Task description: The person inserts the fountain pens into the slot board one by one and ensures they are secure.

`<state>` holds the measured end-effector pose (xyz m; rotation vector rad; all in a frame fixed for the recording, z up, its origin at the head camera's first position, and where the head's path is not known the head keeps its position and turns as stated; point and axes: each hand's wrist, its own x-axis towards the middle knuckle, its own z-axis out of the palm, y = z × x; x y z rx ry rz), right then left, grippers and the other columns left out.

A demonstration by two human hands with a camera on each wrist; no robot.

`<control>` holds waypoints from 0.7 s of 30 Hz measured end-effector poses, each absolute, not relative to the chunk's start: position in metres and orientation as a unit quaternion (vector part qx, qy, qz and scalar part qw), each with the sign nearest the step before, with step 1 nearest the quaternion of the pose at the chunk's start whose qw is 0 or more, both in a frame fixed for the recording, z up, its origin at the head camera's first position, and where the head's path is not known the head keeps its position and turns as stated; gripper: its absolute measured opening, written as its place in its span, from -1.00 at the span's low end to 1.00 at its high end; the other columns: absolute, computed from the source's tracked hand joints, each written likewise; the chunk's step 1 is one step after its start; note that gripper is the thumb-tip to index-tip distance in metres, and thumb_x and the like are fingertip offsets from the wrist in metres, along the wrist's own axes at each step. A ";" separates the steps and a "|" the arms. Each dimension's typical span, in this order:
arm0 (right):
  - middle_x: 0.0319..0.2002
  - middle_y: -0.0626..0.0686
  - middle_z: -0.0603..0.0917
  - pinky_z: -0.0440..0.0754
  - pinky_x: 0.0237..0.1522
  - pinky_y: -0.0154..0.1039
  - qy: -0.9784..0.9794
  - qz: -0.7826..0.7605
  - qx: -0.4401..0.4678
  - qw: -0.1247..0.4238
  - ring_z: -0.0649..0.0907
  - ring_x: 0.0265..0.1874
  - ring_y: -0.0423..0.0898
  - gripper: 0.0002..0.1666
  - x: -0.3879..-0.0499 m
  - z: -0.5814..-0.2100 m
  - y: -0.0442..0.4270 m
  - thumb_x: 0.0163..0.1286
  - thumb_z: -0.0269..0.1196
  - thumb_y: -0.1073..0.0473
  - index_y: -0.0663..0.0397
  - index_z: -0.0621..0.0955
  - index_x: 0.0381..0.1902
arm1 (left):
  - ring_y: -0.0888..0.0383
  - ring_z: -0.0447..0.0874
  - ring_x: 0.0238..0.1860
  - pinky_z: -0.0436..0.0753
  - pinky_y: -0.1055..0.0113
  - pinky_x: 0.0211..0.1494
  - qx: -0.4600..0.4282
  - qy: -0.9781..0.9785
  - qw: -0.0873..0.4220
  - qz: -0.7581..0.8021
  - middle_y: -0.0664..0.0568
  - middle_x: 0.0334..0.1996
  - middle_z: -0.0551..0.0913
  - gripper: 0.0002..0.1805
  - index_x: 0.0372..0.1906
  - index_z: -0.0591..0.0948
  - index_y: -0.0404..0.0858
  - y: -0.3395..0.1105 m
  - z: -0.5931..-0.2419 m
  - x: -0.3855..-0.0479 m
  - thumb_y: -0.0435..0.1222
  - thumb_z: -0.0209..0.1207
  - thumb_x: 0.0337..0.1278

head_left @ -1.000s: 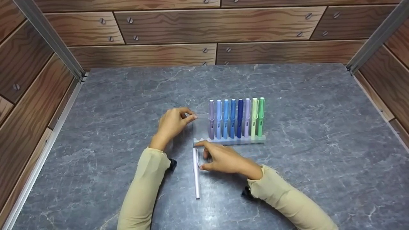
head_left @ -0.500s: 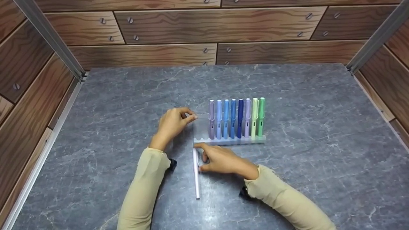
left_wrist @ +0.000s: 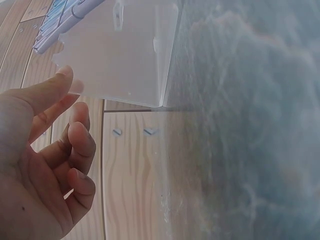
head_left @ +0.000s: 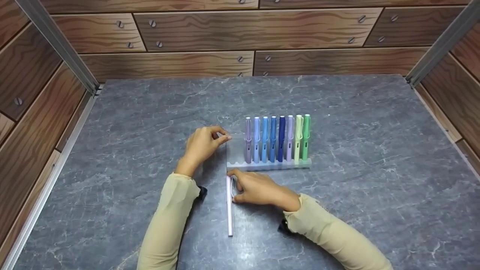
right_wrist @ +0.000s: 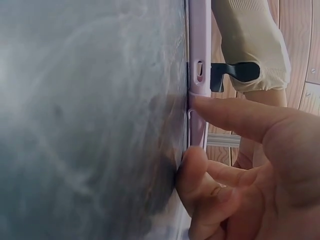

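A clear acrylic pen stand (head_left: 236, 150) holds a row of several upright pens (head_left: 281, 138), from purple through blues to pale yellow and green. Its left end bears no pens. My left hand (head_left: 204, 144) pinches the stand's upper left edge; in the left wrist view the thumb (left_wrist: 64, 72) is in front and a fingertip shows through the clear sheet. A pale pink pen (head_left: 230, 213) lies on the table in front of the stand, cap end toward it. My right hand (head_left: 258, 186) holds this pen by its cap end, thumb against its side and fingers curled at the tip.
The grey marbled table (head_left: 356, 180) spreads around the stand. Wood-patterned walls (head_left: 255, 32) enclose it at the back and both sides, with metal posts (head_left: 60, 45) at the far corners.
My right hand has moved slightly left and toward me, its index finger coming onto the pink pen's cap end. The pen has shifted a little toward me. The left hand stays put.
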<state>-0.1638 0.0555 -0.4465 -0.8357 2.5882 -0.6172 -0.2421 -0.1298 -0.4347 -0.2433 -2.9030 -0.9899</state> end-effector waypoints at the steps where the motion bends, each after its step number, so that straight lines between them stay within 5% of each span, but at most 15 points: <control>1: -0.38 -0.08 0.61 0.48 -0.42 -0.23 0.914 -0.217 -0.294 0.175 0.54 -0.44 -0.16 -0.17 -0.163 -0.447 0.055 0.08 0.46 0.04 0.02 0.39 0.29 | 0.22 0.41 -0.58 0.35 0.32 -0.48 -0.079 -0.943 0.033 -0.321 0.10 -0.53 0.68 -0.75 -0.21 0.75 0.03 -0.130 -0.435 -0.242 0.06 0.25 0.14; 21: -0.46 -0.14 0.58 0.40 -0.57 -0.30 0.912 -0.204 -0.322 0.153 0.48 -0.56 -0.22 -0.24 -0.153 -0.445 0.057 0.15 0.33 0.15 0.03 0.30 0.29 | 0.23 0.41 -0.59 0.33 0.33 -0.50 -0.075 -0.943 0.031 -0.323 0.09 -0.54 0.68 -0.76 -0.22 0.75 0.02 -0.129 -0.435 -0.241 0.04 0.26 0.14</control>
